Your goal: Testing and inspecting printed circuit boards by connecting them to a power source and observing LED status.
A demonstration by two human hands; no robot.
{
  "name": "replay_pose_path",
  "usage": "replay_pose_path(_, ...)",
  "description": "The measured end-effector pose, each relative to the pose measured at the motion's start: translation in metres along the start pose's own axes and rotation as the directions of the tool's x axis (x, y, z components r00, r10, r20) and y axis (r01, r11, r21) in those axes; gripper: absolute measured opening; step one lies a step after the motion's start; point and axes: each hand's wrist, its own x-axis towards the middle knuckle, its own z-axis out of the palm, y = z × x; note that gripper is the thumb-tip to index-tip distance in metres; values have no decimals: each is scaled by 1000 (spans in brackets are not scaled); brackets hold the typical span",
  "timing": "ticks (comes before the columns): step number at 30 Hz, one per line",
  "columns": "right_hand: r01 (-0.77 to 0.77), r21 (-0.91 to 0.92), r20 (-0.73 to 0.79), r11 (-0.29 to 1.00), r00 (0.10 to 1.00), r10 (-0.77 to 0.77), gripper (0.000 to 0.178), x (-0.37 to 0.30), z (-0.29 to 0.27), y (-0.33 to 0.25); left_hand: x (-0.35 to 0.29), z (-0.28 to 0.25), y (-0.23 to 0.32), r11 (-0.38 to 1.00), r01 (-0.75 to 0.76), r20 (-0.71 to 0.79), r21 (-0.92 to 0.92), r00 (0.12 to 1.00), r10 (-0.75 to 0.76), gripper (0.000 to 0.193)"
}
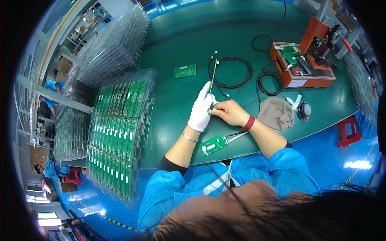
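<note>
My left hand [200, 111], in a white glove, grips a circuit board [213, 76] that stands almost edge-on to me. Bare and with a red band at the wrist, my right hand [230, 113] is closed in a pinch by the board's lower end, close against the gloved fingers. What lies between its fingertips is too small to make out. Below the hands a green circuit board [213, 145] with a white patch lies flat, a cable and a white strip running from its right end. Farther off lies another small green board [185, 71].
To my left, a clear tray [146, 86] carries rows of green boards; stacked clear trays [116, 44] rise behind it. A coiled black cable [250, 72] lies beyond my hands. An orange test fixture [297, 83], grey cloth [277, 113] and round black speaker-like part [304, 109] are at right.
</note>
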Motion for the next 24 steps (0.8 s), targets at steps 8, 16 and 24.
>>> replay_pose_path(8,-18,-18,40,1000,999,19,19,3,-4,2,-1,9,4,1000,4,-7,24,1000,-4,56)
replay_pose_path(16,-70,113,-84,991,993,79,19,-2,14,3,-2,21,0,996,-78,-57,41,995,80,57)
replay_pose_path(24,-17,83,-59,996,998,22,19,-1,13,1,-5,14,4,1000,-21,-94,14,995,22,53)
